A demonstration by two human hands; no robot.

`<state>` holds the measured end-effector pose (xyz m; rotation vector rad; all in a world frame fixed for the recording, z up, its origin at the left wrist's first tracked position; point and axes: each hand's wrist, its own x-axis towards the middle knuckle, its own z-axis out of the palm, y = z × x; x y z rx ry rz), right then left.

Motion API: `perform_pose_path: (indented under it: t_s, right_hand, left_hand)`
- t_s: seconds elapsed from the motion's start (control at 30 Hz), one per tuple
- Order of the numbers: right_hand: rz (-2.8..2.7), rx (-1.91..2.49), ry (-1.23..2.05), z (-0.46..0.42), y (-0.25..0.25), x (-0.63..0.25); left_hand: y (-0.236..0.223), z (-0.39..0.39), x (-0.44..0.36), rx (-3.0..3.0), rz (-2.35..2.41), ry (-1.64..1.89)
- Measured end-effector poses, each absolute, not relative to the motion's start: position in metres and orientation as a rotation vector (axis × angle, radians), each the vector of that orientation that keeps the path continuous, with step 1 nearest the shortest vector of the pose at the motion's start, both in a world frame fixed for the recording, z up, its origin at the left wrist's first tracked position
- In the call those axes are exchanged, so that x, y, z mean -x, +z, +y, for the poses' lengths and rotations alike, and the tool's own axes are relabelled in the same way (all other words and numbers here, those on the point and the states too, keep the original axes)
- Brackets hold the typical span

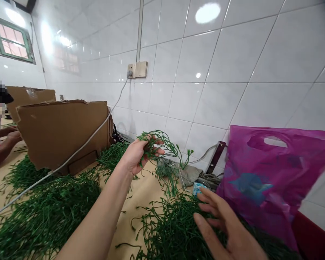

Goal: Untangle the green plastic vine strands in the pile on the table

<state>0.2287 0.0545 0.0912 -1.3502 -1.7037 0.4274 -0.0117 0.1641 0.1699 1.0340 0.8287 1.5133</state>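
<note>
the left grip (138, 156) is clamped on a sprig of artificial green vine (158, 144), held up above the tabletop (144, 193); the right grip (223, 225), fingers apart, is nearer a tangled green vine pile (170, 227), just beside a magenta plastic bag (268, 180).

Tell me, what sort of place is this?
Probably a small workshop handling artificial greenery: heaps of green vine sprigs cover a long table, a co-worker's arm works beyond a cardboard box, and the walls are plain white tile.
</note>
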Motion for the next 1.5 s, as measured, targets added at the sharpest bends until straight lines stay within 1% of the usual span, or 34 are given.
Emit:
perform_pose_path:
  t_s: [0.1,0.17,0.23,0.33,0.43,0.5,0.57,0.6,0.7,0.77,0.9,1.03,1.07,1.13,1.23,1.3,1.4,1.5]
  right_hand:
    - [-1.431,1.314,0.837,0.056,0.104,-0.194]
    - [-1.24,1.172,0.981,0.06,0.11,-0.174]
    - [-1.178,1.046,1.118,0.067,0.111,-0.16]
    - [-1.094,1.032,1.065,0.078,0.105,-0.155]
    - [-1.058,1.12,0.964,0.085,0.098,-0.161]
    - [-1.11,1.164,0.885,0.086,0.096,-0.164]
    - [-1.177,1.192,0.775,0.086,0.095,-0.163]
    - [-1.208,1.197,0.721,0.086,0.096,-0.162]
    - [-1.294,1.194,0.62,0.083,0.098,-0.156]
    - [-1.356,1.175,0.617,0.081,0.1,-0.153]
    - [-1.36,1.094,0.656,0.077,0.103,-0.149]
    - [-1.431,1.007,0.721,0.072,0.109,-0.155]
    - [-1.463,1.026,0.677,0.07,0.111,-0.158]
    - [-1.53,1.078,0.474,0.067,0.116,-0.165]
    - [-1.568,1.112,0.096,0.061,0.124,-0.176]
    - [-1.56,1.132,-0.089,0.058,0.127,-0.182]
    - [-1.57,1.143,-0.28,0.052,0.131,-0.186]
    - [-1.643,1.131,-0.375,0.047,0.132,-0.188]
  left_hand:
    - [0.161,0.153,0.0,-0.938,0.801,1.477]
    - [0.157,0.148,-0.004,-0.906,0.802,1.438]
    - [0.153,0.147,-0.001,-0.932,0.836,1.395]
    - [0.149,0.152,0.016,-1.164,0.992,1.44]
    - [0.151,0.156,0.037,-1.505,1.396,1.676]
    - [0.156,0.151,0.044,-1.642,1.627,1.716]
    - [0.162,0.141,0.041,-1.785,1.566,1.681]
    - [0.164,0.134,0.036,-1.857,1.461,1.591]
    - [0.168,0.115,0.014,-2.014,1.125,1.143]
    - [0.166,0.107,-0.001,-2.116,1.071,0.976]
    - [0.158,0.108,-0.019,-2.232,1.1,0.942]
    - [0.156,0.118,-0.015,-2.126,1.046,1.085]
    - [0.157,0.12,-0.012,-2.108,1.056,1.138]
    - [0.16,0.124,-0.002,-2.11,1.075,1.154]
    - [0.165,0.124,0.012,-2.131,0.976,0.933]
    - [0.167,0.122,0.017,-2.128,0.838,0.798]
    - [0.167,0.119,0.016,-2.098,0.663,0.719]
    - [0.166,0.117,0.009,-2.049,0.552,0.665]
